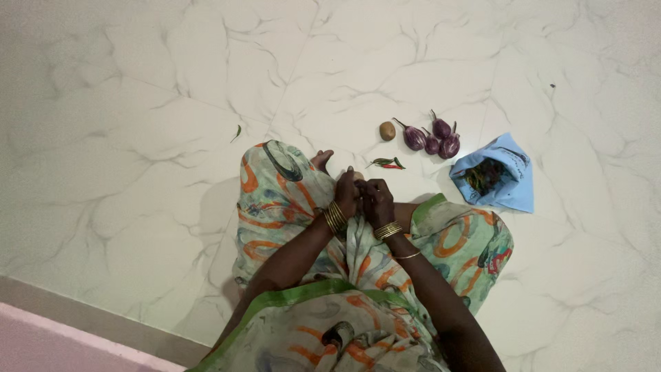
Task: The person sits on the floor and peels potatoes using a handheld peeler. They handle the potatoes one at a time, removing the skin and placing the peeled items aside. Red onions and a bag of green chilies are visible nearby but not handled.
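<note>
Blue bag's (511,180) contents too dim

White marble-veined floor (138,103). On it, right of frame centre: one small brown potato (387,131), beside it a cluster of purple eggplants (432,138). Just below these, a few red and green chillies (387,163). Further right, a blue cloth bag (506,179), open, dark greens inside. Lone green chilli (237,132) left of centre.

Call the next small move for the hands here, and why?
Probably the right hand reaches forward to the chillies. Both it and the left hand are bunched together at the cloth over the lap; what they hold, if anything, cannot be made out. The chillies lie nearest on the floor, closer than the small aubergines.
</note>
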